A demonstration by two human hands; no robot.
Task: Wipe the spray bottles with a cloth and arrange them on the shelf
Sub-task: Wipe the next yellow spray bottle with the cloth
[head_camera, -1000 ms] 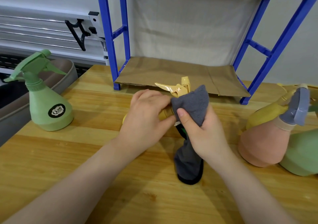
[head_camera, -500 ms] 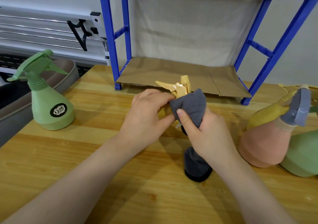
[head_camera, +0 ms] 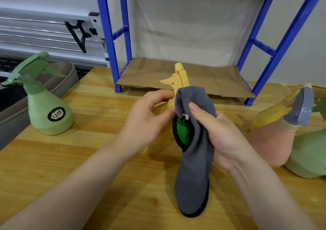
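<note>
My left hand [head_camera: 147, 118] grips a yellow spray bottle [head_camera: 179, 78] just below its nozzle, above the wooden table [head_camera: 98, 159]. Most of the bottle's body is hidden behind both hands. My right hand [head_camera: 220, 134] holds a grey cloth [head_camera: 194, 168] against the bottle's neck, thumb on top; the cloth hangs down to the table and shows a green lining. A blue-framed shelf [head_camera: 123, 35] with a cardboard floor [head_camera: 220, 78] stands behind. A green spray bottle [head_camera: 47, 106] stands upright at the left.
At the right lie a pink bottle with a grey nozzle [head_camera: 271, 141], a yellow one [head_camera: 271, 113] and a green one [head_camera: 310, 154], crowded together. A grey-brown bin [head_camera: 58, 81] sits past the table's left edge. A white curtain hangs behind the shelf.
The yellow bottle's nozzle has turned from lying sideways to pointing up. My right hand has slid the cloth along the neck, and more of the cloth hangs unfolded.
</note>
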